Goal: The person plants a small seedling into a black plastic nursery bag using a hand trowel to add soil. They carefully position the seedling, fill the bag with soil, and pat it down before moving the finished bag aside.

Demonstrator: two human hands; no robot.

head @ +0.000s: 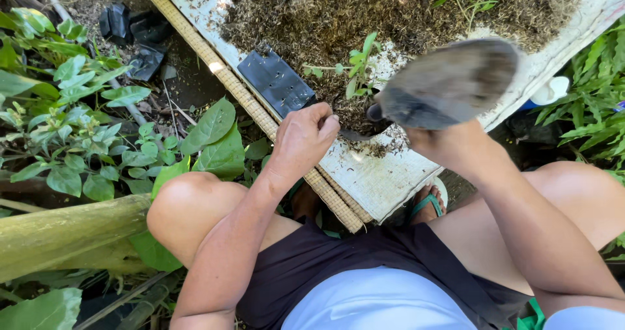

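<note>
The left hand (303, 138) pinches closed on the rim of a small black bag (355, 134) at the board's (384, 180) near edge. The right hand (449, 138) grips a trowel (449, 86) above it. A slack pinch could tip the bag and spill soil (364, 11) over the seedling (358, 63). Outdoors, weeds (78, 121) crowd the left side.
</note>
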